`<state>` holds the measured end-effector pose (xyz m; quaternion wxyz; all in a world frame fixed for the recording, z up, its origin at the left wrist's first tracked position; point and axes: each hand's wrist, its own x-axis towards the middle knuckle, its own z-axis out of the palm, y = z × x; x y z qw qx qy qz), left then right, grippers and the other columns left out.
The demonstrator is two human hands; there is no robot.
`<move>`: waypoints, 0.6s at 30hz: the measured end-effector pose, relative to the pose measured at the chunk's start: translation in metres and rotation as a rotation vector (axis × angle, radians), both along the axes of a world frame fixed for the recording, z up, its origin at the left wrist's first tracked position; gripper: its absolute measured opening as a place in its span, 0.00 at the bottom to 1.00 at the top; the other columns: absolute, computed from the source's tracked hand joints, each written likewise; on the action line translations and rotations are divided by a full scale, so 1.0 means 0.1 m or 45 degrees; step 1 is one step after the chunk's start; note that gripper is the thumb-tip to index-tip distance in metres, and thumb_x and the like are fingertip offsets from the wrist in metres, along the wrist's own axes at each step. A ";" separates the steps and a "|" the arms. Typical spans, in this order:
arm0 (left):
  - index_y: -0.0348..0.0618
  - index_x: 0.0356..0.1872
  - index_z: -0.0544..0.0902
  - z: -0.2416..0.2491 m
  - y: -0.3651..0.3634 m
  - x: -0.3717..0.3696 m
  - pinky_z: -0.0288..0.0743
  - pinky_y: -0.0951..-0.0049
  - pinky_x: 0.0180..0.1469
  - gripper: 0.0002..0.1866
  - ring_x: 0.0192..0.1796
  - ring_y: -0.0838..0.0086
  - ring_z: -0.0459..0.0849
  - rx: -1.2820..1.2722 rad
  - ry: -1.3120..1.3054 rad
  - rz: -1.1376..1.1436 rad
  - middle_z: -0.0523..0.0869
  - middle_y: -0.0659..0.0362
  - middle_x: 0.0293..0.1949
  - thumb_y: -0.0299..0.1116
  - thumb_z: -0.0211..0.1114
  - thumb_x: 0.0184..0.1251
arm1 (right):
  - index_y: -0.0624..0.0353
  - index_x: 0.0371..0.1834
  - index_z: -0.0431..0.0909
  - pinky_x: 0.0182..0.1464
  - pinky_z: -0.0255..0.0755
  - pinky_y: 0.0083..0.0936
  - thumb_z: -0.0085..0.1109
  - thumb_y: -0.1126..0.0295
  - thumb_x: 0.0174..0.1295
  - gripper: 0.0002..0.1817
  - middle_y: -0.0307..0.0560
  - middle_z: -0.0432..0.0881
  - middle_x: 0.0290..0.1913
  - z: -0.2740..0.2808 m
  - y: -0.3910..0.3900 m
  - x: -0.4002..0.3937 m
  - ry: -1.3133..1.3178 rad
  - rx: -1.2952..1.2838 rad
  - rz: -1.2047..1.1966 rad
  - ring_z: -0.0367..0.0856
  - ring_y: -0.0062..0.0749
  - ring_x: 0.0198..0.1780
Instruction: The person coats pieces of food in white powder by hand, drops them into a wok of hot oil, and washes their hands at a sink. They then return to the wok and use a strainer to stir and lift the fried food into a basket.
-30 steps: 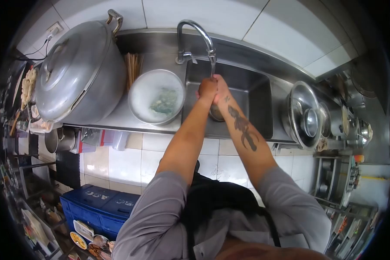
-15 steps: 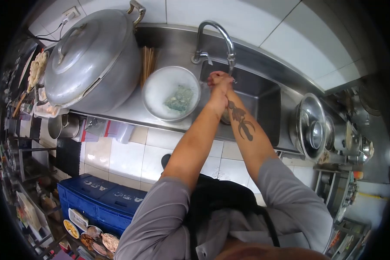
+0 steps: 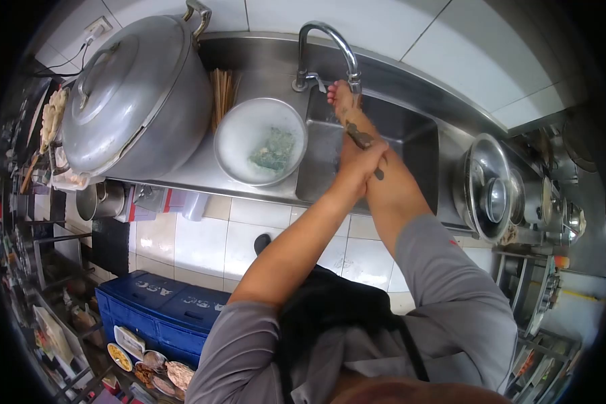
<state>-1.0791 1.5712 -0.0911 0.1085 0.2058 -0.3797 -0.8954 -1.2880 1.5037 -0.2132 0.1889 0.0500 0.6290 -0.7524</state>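
My right hand [image 3: 341,95] is under the spout of the curved metal faucet [image 3: 329,28], its fingers curled in loosely with nothing seen in them. Its tattooed forearm [image 3: 398,178] stretches across the dark sink basin [image 3: 411,151]. My left hand [image 3: 362,161] is wrapped round that forearm below the wrist, the thumb on top and the other fingers partly hidden. Left of the basin, a round metal bowl [image 3: 230,151] of white suds holds a green scouring pad or cloth [image 3: 273,153]. The faucet's small lever [image 3: 316,81] sits at its base.
A large lidded pot [image 3: 141,101] fills the counter's left end, with wooden sticks [image 3: 222,94] beside it. Nested metal bowls [image 3: 477,192] lean at the right. Behind, on the floor side, are a blue chest [image 3: 151,313] and food dishes [image 3: 120,357].
My hands were clasped together beneath the faucet. The left has slid down onto the right forearm, while the right has moved up toward the spout.
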 end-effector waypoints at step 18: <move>0.46 0.24 0.78 -1.11 -0.50 -1.19 0.75 0.66 0.30 0.06 0.29 0.71 0.78 0.414 0.104 0.127 0.79 0.61 0.26 0.27 0.68 0.50 | 0.64 0.38 0.75 0.34 0.76 0.32 0.48 0.74 0.63 0.07 0.47 0.80 0.31 0.48 0.76 0.83 -0.006 -0.164 0.265 0.80 0.35 0.32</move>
